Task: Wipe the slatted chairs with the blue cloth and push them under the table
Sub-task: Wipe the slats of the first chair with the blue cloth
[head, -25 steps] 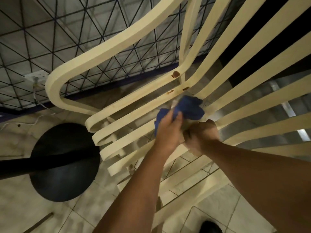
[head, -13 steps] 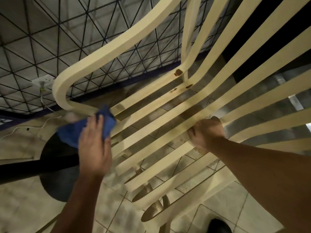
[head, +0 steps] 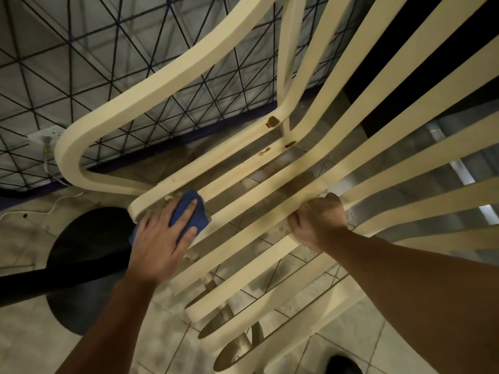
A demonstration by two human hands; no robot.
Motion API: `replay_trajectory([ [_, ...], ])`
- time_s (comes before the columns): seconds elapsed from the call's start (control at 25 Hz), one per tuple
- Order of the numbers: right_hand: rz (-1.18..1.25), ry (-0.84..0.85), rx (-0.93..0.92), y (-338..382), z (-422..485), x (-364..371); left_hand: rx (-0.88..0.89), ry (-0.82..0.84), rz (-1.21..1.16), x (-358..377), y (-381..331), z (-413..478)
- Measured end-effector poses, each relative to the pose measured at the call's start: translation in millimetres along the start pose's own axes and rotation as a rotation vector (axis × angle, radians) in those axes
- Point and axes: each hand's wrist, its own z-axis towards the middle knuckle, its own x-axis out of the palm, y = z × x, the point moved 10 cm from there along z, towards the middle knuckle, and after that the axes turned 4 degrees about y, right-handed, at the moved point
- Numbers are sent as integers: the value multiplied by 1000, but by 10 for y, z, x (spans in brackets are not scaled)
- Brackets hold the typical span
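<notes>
Left hand [head: 162, 238] has brought the crumpled blue cloth [head: 190, 211] back onto the front tips of the cream slatted plastic chair [head: 167, 82] seat and presses it there with fingers spread flat. Right hand [head: 318, 222] stays clamped round a middle slat. The rust-brown stains [head: 272, 121] are still there, so there's more wiping before push-in.

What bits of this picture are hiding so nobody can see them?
Head view:
- Blue cloth: mostly covered by the left hand.
- Right hand: fingertips curl behind a slat of the slatted chair.
- Slatted chair: top cut off by the upper edge.
- Black round base: its post runs off the left edge.
- Shoe: cut by the bottom edge.
</notes>
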Motion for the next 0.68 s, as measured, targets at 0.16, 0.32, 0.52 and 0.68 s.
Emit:
replay_trajectory([
  [0.16,-4,26,-25,2,5,32,3,-25,-47,-57,-197,216],
  [0.32,-1,55,-5,-25,16,84,25,-24,-21,-99,-540,585],
  [0.52,-10,104,-7,-28,30,79,125,-18,31,-150,-1062,1067],
  [0.68,22,136,-47,13,27,70,191,-45,83,-239,-1423,1266],
])
